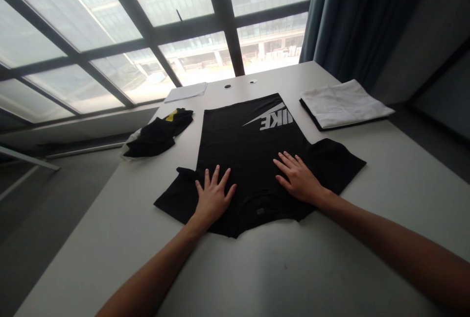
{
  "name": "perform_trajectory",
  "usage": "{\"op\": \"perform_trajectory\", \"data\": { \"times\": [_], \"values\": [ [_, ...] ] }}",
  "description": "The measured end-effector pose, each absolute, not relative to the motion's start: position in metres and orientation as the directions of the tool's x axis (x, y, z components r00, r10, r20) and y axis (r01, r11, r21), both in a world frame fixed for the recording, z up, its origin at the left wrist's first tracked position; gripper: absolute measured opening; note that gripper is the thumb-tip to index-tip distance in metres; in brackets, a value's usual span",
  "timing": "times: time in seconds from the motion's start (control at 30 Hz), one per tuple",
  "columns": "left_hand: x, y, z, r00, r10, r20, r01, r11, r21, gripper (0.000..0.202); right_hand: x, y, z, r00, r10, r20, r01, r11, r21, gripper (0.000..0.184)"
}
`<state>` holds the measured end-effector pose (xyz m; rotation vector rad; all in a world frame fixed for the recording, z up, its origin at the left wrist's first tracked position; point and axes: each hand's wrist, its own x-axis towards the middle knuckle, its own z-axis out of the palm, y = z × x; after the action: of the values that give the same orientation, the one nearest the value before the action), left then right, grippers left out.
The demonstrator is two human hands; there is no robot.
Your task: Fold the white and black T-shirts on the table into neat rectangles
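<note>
A black T-shirt (249, 145) with a white printed logo lies spread flat on the white table (385, 199), collar toward me and sleeves out to both sides. My left hand (213, 194) rests flat on the shirt near its left shoulder, fingers spread and open. My right hand (299, 175) lies flat on the shirt near its right shoulder, fingers stretched out, holding nothing.
A crumpled black garment with a yellow patch (157, 133) sits at the table's left edge. A folded stack with white cloth on top (343, 104) lies at the right. White paper (185, 91) and two round holes (227, 85) are near the window. A dark curtain (352, 13) hangs behind.
</note>
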<state>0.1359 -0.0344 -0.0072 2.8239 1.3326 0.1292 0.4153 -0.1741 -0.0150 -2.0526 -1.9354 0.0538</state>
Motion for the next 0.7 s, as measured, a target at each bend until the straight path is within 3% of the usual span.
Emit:
{"op": "perform_trajectory", "data": {
  "times": [0.13,0.37,0.57,0.7],
  "values": [
    [0.135,-0.029,-0.014,0.614,0.789,0.025,0.784,-0.614,0.09,0.061,0.417,-0.174,-0.022,0.104,0.983,0.152,0.97,-0.066,-0.236,0.059],
    [0.139,-0.02,-0.015,0.64,0.762,0.1,0.756,-0.648,0.096,0.06,0.42,-0.168,-0.024,0.126,0.981,0.145,0.968,-0.089,-0.236,0.059],
    [0.137,-0.019,-0.017,0.788,0.606,0.107,0.595,-0.795,0.12,0.058,0.42,-0.171,-0.025,0.12,0.981,0.153,0.972,-0.084,-0.222,0.059],
    [0.137,-0.017,-0.013,0.799,0.596,0.081,0.585,-0.801,0.126,0.056,0.418,-0.173,-0.025,0.126,0.981,0.147,0.971,-0.092,-0.221,0.059]
  ]
}}
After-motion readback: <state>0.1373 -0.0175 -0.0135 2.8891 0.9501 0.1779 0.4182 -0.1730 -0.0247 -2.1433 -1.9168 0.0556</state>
